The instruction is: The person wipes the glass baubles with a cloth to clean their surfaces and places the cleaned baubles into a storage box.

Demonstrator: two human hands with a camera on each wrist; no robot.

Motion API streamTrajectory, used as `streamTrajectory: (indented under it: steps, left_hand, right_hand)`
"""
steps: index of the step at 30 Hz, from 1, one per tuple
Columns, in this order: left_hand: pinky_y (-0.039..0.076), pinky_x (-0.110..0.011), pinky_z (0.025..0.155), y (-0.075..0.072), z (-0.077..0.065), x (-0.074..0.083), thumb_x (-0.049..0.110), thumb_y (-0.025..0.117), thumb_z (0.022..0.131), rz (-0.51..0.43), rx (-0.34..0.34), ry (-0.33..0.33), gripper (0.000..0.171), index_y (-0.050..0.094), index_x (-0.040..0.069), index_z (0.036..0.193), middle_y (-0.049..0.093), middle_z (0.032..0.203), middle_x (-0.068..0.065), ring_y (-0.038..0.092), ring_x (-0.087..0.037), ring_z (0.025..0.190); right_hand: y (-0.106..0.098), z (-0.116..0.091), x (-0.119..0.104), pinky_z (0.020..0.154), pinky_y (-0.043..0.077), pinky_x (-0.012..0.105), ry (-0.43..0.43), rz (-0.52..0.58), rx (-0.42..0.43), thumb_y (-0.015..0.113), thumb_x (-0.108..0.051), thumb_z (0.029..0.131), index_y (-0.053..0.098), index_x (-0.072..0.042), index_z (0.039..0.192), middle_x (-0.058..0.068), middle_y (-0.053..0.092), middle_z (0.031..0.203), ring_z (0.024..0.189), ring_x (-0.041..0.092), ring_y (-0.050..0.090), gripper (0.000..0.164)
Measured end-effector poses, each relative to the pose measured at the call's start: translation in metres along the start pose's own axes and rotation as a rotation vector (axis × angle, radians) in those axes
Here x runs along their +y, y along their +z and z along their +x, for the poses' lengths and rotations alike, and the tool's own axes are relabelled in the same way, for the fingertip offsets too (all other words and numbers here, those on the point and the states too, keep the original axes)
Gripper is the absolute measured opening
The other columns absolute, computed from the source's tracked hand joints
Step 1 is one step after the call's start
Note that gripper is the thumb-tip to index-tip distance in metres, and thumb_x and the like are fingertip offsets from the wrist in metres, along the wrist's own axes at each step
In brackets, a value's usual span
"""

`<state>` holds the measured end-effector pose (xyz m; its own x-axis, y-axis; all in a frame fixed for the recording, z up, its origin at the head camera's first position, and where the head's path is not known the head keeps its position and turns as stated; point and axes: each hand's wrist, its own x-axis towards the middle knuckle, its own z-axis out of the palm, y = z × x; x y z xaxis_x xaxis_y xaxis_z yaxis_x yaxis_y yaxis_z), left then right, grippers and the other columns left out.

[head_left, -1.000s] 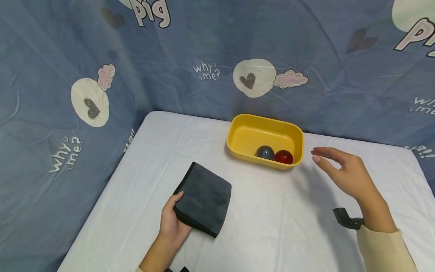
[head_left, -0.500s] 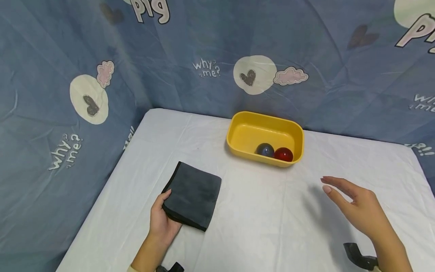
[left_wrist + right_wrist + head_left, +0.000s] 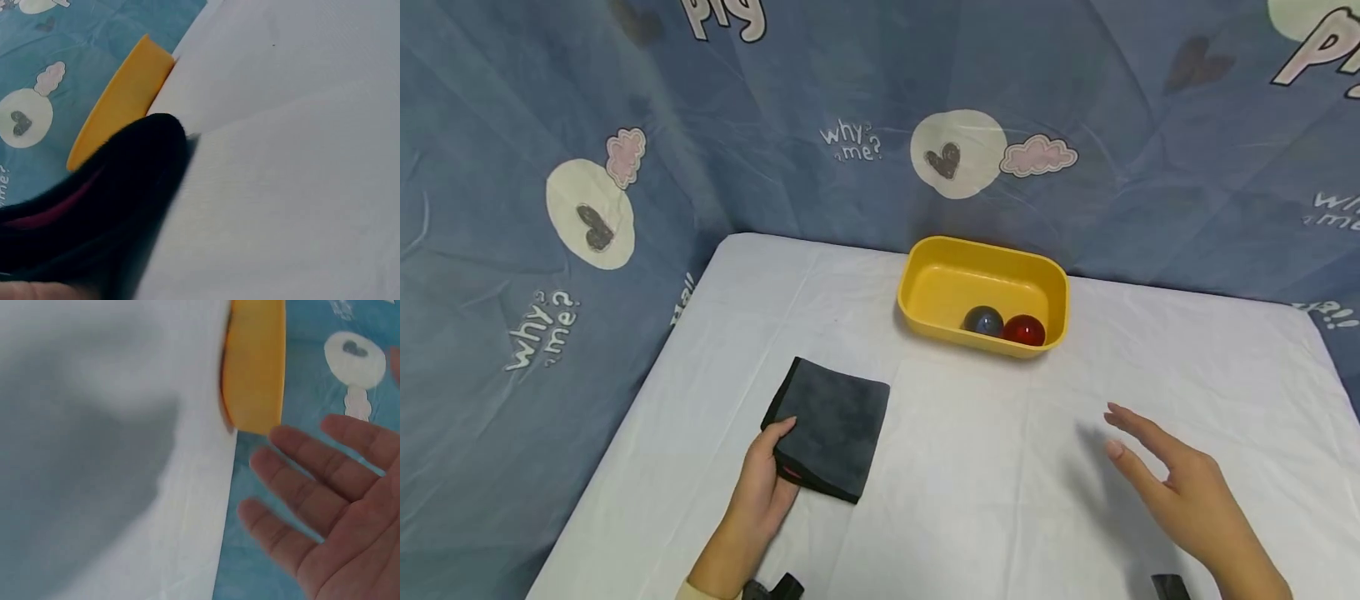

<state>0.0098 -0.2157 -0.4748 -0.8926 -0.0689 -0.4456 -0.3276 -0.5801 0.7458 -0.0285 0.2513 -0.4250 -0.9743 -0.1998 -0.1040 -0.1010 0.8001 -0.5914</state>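
Note:
My left hand (image 3: 760,492) holds a dark grey folded cloth (image 3: 835,425) with black edges by its left side, thumb on top and the other fingers hidden beneath. In the left wrist view the folded cloth (image 3: 137,169) shows dark layers with a strip of pink-red between them. My right hand (image 3: 1187,492) is in the air over the right side of the white-covered table, holding nothing. Its fingers (image 3: 306,494) are spread and nearly straight in the right wrist view.
A yellow plastic tray (image 3: 925,325) stands at the back of the table (image 3: 970,467). A grey-blue ball (image 3: 983,321) and a red ball (image 3: 1024,331) lie side by side in its front right part. A blue printed curtain (image 3: 760,108) hangs behind and at the left.
My right hand has drawn back from beside the yellow tray toward the near right, and its thumb and fingers have spread. My left hand has shifted slightly left with the folded cloth.

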Motion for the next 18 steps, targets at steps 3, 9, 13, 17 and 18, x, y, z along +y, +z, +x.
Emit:
streamTrajectory:
  steps: [3,9,13,17,18]
  left_hand:
    - [0.047,-0.024,0.105,0.003,0.000,0.005,0.019,0.049,0.110,0.071,0.074,0.003,0.044,0.038,0.002,0.149,0.055,0.138,0.001,0.057,-0.009,0.126]
    - [0.048,-0.024,0.105,0.002,0.001,0.010,0.016,0.048,0.111,0.101,0.128,0.011,0.046,0.036,0.003,0.153,0.055,0.140,0.001,0.057,-0.008,0.127]
    - [0.050,-0.025,0.103,0.000,0.002,0.010,0.012,0.047,0.110,0.139,0.133,0.031,0.045,0.037,0.002,0.153,0.056,0.141,-0.001,0.058,-0.010,0.125]
    - [0.054,-0.025,0.097,-0.002,0.003,0.012,0.008,0.053,0.107,0.305,0.161,0.062,0.047,0.040,-0.001,0.152,0.055,0.143,-0.011,0.060,-0.016,0.123]
    - [0.053,-0.024,0.096,-0.003,0.003,0.013,0.007,0.054,0.107,0.365,0.169,0.073,0.049,0.040,-0.001,0.153,0.053,0.146,-0.013,0.059,-0.017,0.125]
  right_hand:
    - [0.005,-0.007,-0.004,0.097,0.044,0.068,-0.020,0.013,-0.032,0.062,-0.037,0.106,0.041,-0.027,0.162,0.012,0.052,0.155,0.137,0.047,0.048,0.060]
    - [0.013,-0.015,-0.008,0.101,0.041,0.070,-0.035,0.008,-0.067,0.062,-0.037,0.106,0.041,-0.023,0.162,0.018,0.045,0.159,0.140,0.050,0.045,0.061]
    - [0.015,-0.019,-0.008,0.102,0.040,0.069,-0.034,0.002,-0.058,0.063,-0.036,0.106,0.043,-0.019,0.161,0.019,0.046,0.158,0.139,0.050,0.045,0.060]
    - [0.014,-0.023,-0.010,0.103,0.040,0.068,-0.029,-0.008,-0.048,0.064,-0.037,0.105,0.044,-0.018,0.160,0.019,0.047,0.157,0.139,0.049,0.046,0.061]
    - [0.014,-0.023,-0.011,0.102,0.040,0.067,-0.028,-0.011,-0.048,0.065,-0.037,0.105,0.044,-0.018,0.160,0.019,0.048,0.157,0.139,0.049,0.046,0.062]
